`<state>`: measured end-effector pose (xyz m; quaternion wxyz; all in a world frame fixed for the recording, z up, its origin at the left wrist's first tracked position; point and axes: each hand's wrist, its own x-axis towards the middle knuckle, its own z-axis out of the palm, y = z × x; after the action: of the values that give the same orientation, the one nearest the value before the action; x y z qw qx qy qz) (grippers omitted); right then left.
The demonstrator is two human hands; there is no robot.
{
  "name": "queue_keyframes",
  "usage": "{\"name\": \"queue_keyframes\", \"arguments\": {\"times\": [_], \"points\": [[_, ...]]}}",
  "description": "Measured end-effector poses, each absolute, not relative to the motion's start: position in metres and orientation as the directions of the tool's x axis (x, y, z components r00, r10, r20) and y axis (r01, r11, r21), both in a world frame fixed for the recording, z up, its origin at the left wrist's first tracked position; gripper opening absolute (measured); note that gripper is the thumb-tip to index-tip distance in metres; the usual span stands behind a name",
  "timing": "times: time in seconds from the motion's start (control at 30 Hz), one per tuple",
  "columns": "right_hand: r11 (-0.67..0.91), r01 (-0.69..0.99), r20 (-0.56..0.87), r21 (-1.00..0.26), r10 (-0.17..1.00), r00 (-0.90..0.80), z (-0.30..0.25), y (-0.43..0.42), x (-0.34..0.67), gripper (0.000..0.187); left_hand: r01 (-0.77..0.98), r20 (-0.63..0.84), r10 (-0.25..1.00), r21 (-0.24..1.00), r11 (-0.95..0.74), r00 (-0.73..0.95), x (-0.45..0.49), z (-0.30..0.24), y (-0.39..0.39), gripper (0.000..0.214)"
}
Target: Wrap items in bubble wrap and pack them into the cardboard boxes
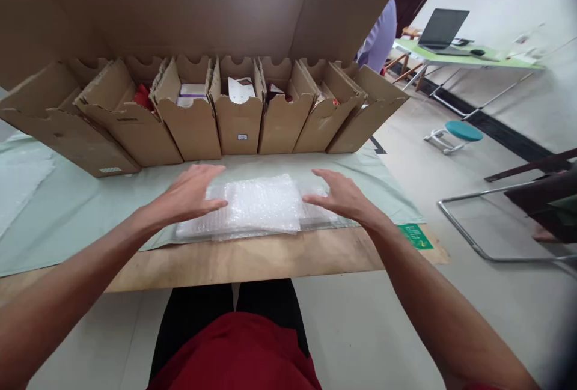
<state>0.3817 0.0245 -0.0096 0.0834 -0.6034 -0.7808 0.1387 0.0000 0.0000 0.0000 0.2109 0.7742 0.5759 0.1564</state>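
Note:
Bubble wrap (264, 204) lies folded in a flat, roughly rectangular bundle near the front edge of the table. Over its left end is my left hand (198, 190), thumb and fingers spread apart with nothing between them. My right hand (337, 195) is at the bundle's right end, likewise with thumb and fingers apart and holding nothing. Whether either hand touches the plastic, I cannot tell. Both palms face inward across the bundle.
Several cardboard bins (238, 125) stand in a row behind the bundle, some with small boxes or red items inside. A pale green cloth (112, 204) covers most of the wooden table (252, 258). To the right are a teal stool (463, 130), a laptop (444, 29) and a person's purple sleeve (381, 35).

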Motion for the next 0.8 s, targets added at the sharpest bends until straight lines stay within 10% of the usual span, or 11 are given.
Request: {"name": "queue_keyframes", "arguments": {"times": [0.4,0.8], "points": [[0.349,0.924,-0.437,-0.153,0.815,-0.380,-0.009,0.060,0.349,0.060,0.804,-0.386,0.797,0.561,-0.198,0.465,0.047,-0.015,0.076,0.042],[0.470,0.848,-0.075,-0.244,0.863,-0.500,0.029,-0.010,0.365,0.018,0.718,0.058,0.945,0.636,-0.283,0.322,0.057,0.009,-0.031,0.024]]}}
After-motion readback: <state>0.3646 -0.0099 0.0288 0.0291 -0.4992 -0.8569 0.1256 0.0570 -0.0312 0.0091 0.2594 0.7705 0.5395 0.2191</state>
